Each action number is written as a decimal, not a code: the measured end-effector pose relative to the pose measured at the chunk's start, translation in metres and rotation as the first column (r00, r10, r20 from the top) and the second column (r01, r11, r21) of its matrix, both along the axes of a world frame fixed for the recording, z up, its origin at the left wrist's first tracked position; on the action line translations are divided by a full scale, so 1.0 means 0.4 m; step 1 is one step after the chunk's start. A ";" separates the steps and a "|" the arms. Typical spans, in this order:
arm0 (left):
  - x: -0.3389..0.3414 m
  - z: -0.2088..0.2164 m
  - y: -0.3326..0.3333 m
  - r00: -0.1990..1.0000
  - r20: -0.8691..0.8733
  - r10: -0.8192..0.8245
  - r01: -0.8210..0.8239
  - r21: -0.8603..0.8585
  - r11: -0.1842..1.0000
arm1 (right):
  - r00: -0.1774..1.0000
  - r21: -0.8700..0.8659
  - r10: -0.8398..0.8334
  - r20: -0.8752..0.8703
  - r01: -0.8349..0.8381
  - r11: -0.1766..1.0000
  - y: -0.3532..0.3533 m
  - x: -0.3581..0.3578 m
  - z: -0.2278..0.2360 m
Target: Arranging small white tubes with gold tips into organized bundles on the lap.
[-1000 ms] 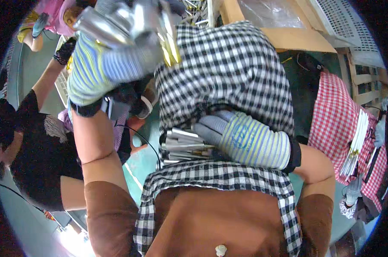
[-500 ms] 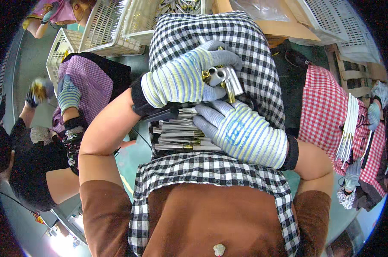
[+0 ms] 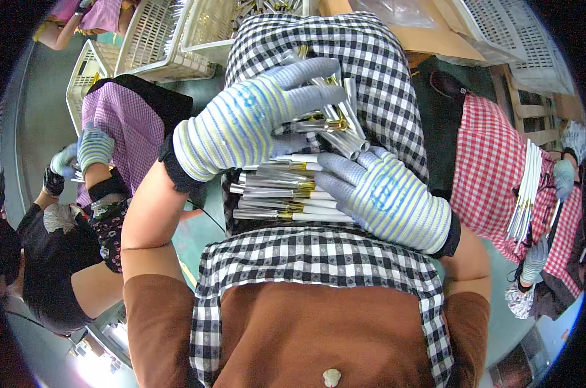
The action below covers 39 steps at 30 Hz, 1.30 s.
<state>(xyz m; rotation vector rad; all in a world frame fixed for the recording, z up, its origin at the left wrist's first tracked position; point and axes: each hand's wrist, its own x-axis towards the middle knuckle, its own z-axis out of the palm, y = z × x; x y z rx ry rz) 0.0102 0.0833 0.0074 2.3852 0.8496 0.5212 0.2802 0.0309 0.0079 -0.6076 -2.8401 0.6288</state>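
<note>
Left hand (image 3: pixel 254 123): gloved, fingers curled around a loose bunch of silver tubes (image 3: pixel 335 113), angled far-right.
Right hand (image 3: pixel 386 194): gloved, spread flat, steadying stacked tubes (image 3: pixel 273 194) (long axes left-right) on checked apron (image 3: pixel 370 71), probably the lap.

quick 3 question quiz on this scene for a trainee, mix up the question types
1. True or false: both hands wear striped knit gloves.
2. Which hand holds the loose handful of metal tubes? A) left B) right
3. Fill in: the right hand rests on a row of tubes lying on a ______ apron.

Key
1. True: the left hand and the right are both gloved.
2. A
3. black-and-white checked
</note>
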 end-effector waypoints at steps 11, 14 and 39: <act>-0.056 -0.022 0.001 0.976 0.025 0.217 -0.214 -0.085 0.973 | 0.966 -0.071 -0.223 -0.132 0.215 0.974 0.036 0.073 0.018; -0.053 -0.018 -0.001 0.976 -0.076 0.203 -0.210 -0.103 0.972 | 0.966 -0.065 -0.250 -0.071 0.246 0.967 0.046 0.065 0.014; -0.021 -0.050 -0.029 0.917 -0.226 0.328 -0.349 -0.058 0.935 | 0.937 0.055 -0.302 0.173 0.297 0.953 0.021 0.052 -0.017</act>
